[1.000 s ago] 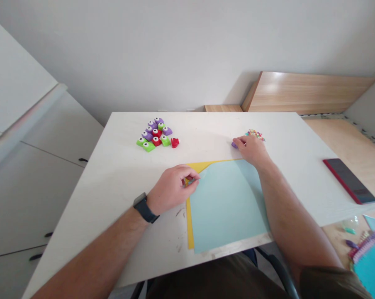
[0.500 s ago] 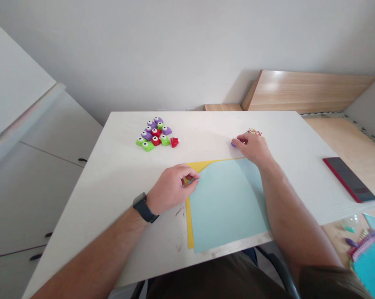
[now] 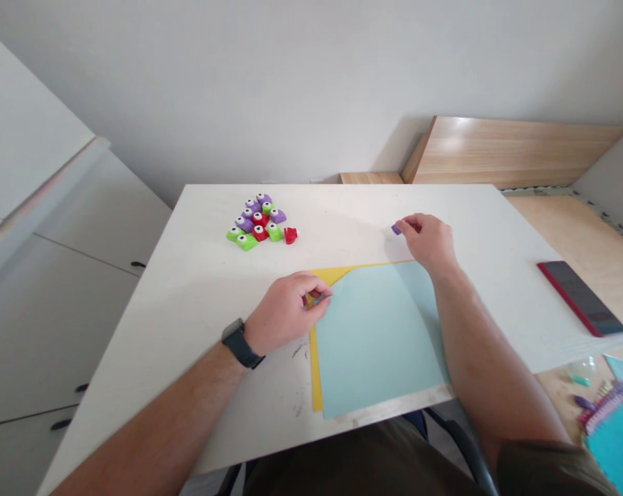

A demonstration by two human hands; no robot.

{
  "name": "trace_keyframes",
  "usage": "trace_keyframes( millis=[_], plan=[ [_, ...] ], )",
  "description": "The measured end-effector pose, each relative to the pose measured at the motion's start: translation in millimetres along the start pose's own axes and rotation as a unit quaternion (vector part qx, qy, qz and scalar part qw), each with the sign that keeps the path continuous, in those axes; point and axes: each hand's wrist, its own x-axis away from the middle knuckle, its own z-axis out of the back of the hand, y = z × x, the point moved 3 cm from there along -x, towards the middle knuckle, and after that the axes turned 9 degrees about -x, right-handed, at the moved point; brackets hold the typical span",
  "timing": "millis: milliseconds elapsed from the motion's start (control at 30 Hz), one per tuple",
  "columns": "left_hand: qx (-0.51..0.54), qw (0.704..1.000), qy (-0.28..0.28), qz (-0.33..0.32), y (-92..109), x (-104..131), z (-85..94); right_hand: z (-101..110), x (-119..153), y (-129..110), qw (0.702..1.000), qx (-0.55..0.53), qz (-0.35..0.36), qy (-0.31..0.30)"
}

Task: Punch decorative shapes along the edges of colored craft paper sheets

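My left hand [image 3: 291, 310], with a dark watch on its wrist, pinches the upper left corner of a light blue sheet of paper [image 3: 378, 337]. That corner is bent up a little from a yellow sheet [image 3: 317, 372] beneath it. Beyond the paper's far edge, my right hand [image 3: 429, 241] has its fingers closed on a small purple craft punch [image 3: 396, 229], mostly covered by the fingers. Several purple, green and red craft punches stand grouped at the far left, among them a green punch [image 3: 247, 242] and a red punch [image 3: 289, 235] lying at the group's right end.
The white table [image 3: 187, 269] has a phone with a red edge [image 3: 580, 297] near its right side. White cabinets [image 3: 84, 275] are on the left. Beyond the right edge are a wooden bed frame [image 3: 518, 151] and a turquoise item [image 3: 616, 434].
My right hand has shifted slightly right and away with the purple punch, which is now tilted. The small colourful paper pieces behind it are now hidden. My left hand stays put.
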Motion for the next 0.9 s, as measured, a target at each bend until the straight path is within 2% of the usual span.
trace_keyframes(
  millis=[67, 367, 467, 533, 600, 733, 800, 900],
  plan=[
    [0.0, 1.0, 0.002, 0.0, -0.2, 0.0, 0.0, -1.9, -0.6, 1.7, 1.0, 0.007, -0.001, -0.025],
    [-0.003, 1.0, 0.004, 0.004, 0.5, -0.5, 0.4, -2.5, -3.0, 8.7, 0.999, 0.037, -0.015, -0.015],
    [0.0, 1.0, 0.004, 0.005, 0.6, -0.4, 1.0, -0.7, -2.9, 9.3, 0.999, -0.007, -0.028, 0.022],
    [0.002, 1.0, 0.003, 0.005, 0.1, -0.2, 0.9, -0.3, -2.5, 10.4, 0.993, -0.082, -0.071, 0.042],
    [0.001, 1.0, 0.002, 0.006, -0.7, 0.0, 0.6, -2.3, -1.6, 10.3, 0.97, -0.205, -0.129, 0.029],
    [-0.007, 1.0, 0.003, 0.008, -1.7, 0.1, -0.1, -7.1, 2.8, -1.2, 0.87, -0.449, -0.189, -0.072],
    [-0.009, 1.0, 0.001, 0.009, -1.5, 0.0, 0.0, -6.2, 5.5, -8.7, 0.834, -0.507, -0.191, -0.108],
    [-0.009, 1.0, -0.001, 0.011, -0.8, -0.3, 0.6, -4.2, 9.2, -16.5, 0.813, -0.531, -0.192, -0.141]
  ],
)
